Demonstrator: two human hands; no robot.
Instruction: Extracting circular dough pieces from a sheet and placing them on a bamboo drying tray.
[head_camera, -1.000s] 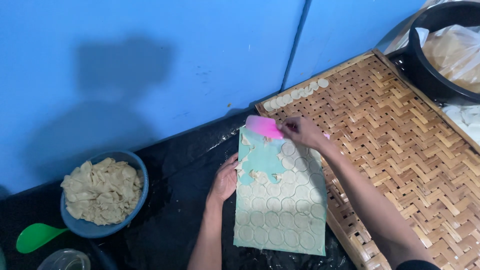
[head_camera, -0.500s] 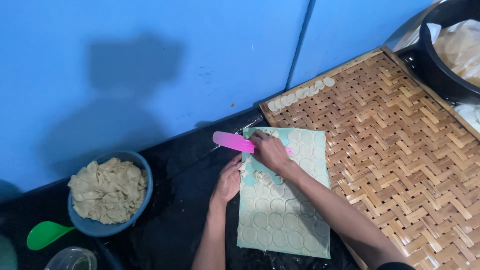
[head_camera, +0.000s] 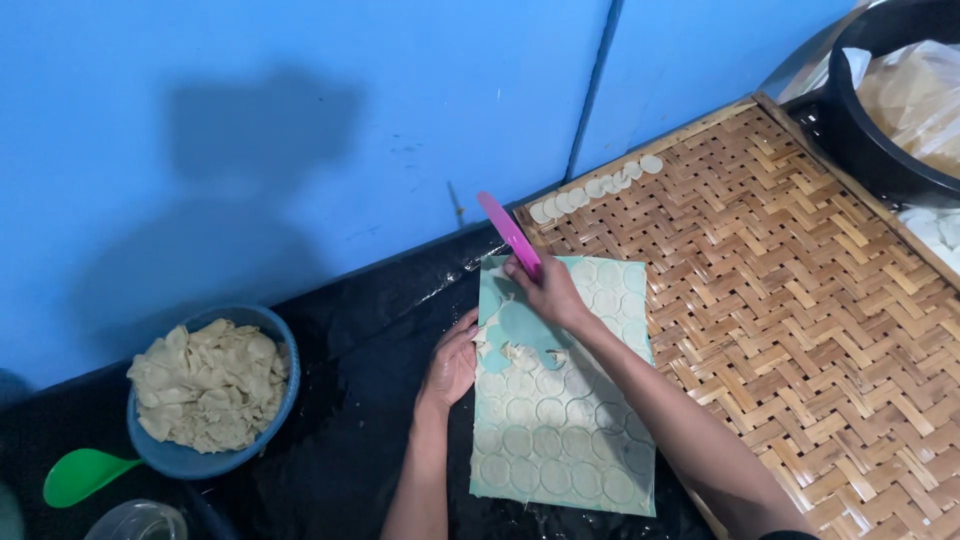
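A pale green sheet (head_camera: 565, 420) covered with cut dough rounds lies on the black worktop (head_camera: 350, 420), its right edge over the woven bamboo tray (head_camera: 800, 300). The right hand (head_camera: 550, 290), fingers clamped on a pink scraper (head_camera: 508, 232), rests on the sheet's upper part. The left hand (head_camera: 452, 365) presses the sheet's left edge, fingers together.

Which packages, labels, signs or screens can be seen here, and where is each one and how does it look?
No labels, signs or screens are visible.
Clear plastic bag: top right, inside the black tub; crumpled, with pale contents that cannot be told.
The wall behind is plain blue, with nothing posted on it.
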